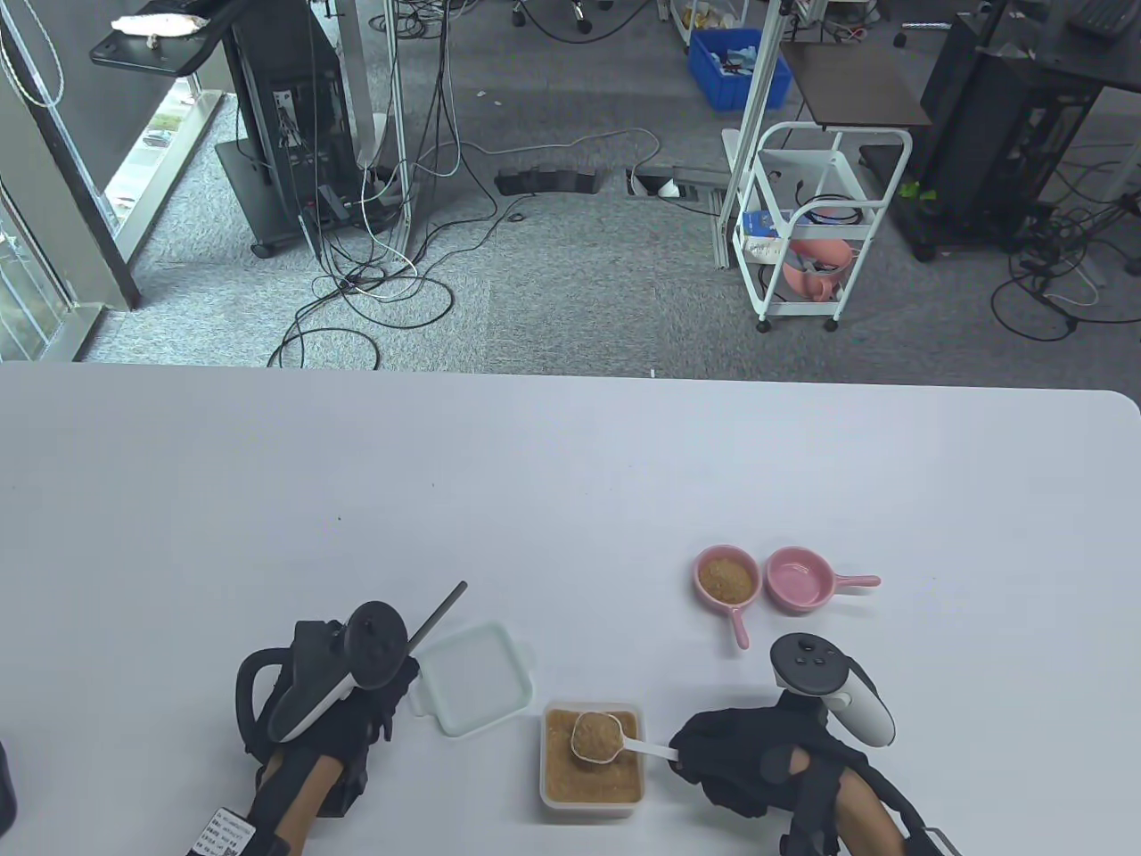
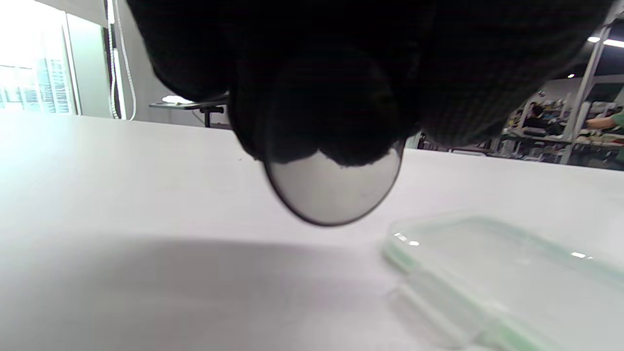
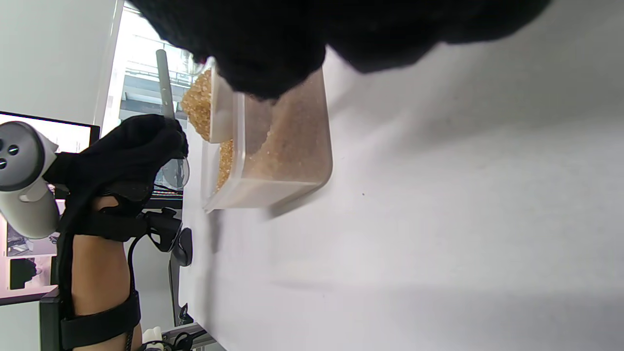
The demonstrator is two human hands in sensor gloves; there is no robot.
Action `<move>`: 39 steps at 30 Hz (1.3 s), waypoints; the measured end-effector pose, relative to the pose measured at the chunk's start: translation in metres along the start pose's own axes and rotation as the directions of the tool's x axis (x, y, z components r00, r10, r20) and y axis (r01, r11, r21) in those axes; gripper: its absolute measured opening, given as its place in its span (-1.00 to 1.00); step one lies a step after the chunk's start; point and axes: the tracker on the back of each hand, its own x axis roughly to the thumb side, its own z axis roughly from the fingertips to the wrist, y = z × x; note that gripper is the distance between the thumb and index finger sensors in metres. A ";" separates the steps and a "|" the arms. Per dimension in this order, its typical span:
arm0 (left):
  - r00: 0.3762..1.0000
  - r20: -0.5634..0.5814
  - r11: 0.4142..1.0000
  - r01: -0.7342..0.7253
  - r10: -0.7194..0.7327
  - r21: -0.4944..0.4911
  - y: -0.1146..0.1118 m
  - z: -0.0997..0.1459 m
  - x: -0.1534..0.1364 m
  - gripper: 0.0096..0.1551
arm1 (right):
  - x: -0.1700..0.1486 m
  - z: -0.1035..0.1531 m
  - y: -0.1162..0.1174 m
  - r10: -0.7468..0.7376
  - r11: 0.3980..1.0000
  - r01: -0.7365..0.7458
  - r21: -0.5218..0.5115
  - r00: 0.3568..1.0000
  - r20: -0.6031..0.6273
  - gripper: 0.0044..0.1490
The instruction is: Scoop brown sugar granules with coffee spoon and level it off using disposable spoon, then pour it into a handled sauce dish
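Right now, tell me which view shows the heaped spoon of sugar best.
The table view: the white spoon sits heaped over the sugar container, handle held by the right hand. The right wrist view shows only its edge and mound, partly behind fingers. The left wrist view misses it.

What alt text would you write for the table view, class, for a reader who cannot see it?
The right hand holds a white spoon heaped with brown sugar over an open sugar tub. The left hand grips a dark spoon beside the lid; two pink handled dishes sit beyond, one already filled.
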 end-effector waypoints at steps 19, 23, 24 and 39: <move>0.927 0.375 0.996 -0.034 0.002 0.078 0.002 0.051 0.083 -0.54 | 0.000 0.000 0.000 -0.004 1.000 0.004 0.001 1.000 0.000 -0.46; 0.905 0.425 0.998 -0.002 -0.024 0.062 -0.006 0.057 0.097 -0.54 | 0.000 0.000 0.001 -0.007 1.000 0.007 0.004 1.000 -0.004 -0.46; 0.897 0.440 0.999 0.011 -0.033 0.051 -0.009 0.059 0.101 -0.54 | 0.000 0.000 0.001 -0.007 1.000 0.007 0.004 1.000 -0.005 -0.46; 0.839 0.535 0.995 0.099 -0.099 0.030 -0.019 0.069 0.119 -0.55 | 0.001 0.001 0.001 -0.036 0.999 0.036 0.014 0.999 0.005 -0.46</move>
